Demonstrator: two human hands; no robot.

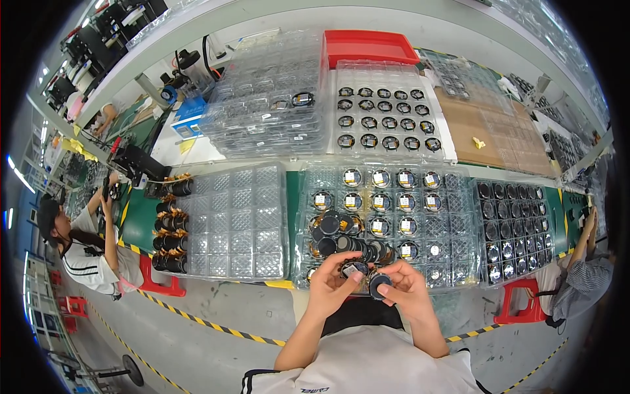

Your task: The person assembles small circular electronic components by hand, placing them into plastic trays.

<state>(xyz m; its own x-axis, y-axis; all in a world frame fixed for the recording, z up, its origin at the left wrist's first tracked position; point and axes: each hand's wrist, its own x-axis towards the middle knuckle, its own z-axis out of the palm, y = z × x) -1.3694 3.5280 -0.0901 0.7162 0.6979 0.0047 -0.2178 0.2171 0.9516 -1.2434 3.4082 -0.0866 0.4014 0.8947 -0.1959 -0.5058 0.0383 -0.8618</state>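
Note:
Between the thumb and fingers of my left hand (328, 290) is a round watch module (352, 268) with a pale label on its face. My right hand (408, 292) pinches a dark round disc (378, 286) close beside it, tilted; I cannot tell whether the two parts touch or are joined. Just beyond both hands lies a clear plastic tray (454, 226). Many of its pockets hold round labelled modules (380, 201). A heap of loose dark discs (330, 224) covers its near left part, partly hidden by my fingers.
An unfilled clear tray (230, 223) lies left, beside stacked dark parts with orange flex strips (172, 243). At right is a filled tray (515, 226). Behind stand tall stacked trays (262, 125), a module tray (387, 121) and a red bin (371, 47). Co-workers sit at both sides.

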